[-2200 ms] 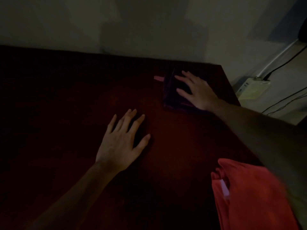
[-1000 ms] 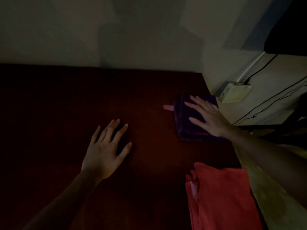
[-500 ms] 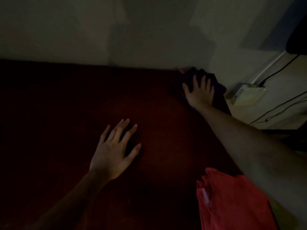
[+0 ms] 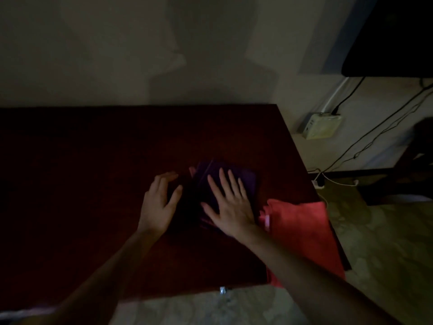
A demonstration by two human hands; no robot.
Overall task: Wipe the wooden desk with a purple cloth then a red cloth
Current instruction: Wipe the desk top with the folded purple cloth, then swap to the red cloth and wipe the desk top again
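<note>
Head view, dim light: your right hand (image 4: 228, 205) lies flat, fingers spread, pressing the folded purple cloth (image 4: 243, 181) mid-tabletop (image 4: 93, 172). Your left hand (image 4: 159, 202) rests just beside it, fingers relaxed, holding nothing. The red cloth (image 4: 302, 228) lies at the right edge.

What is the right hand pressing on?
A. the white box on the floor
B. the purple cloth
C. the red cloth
B: the right hand lies flat, fingers spread, on the purple cloth; the red cloth sits untouched beside it on the desk.
</note>
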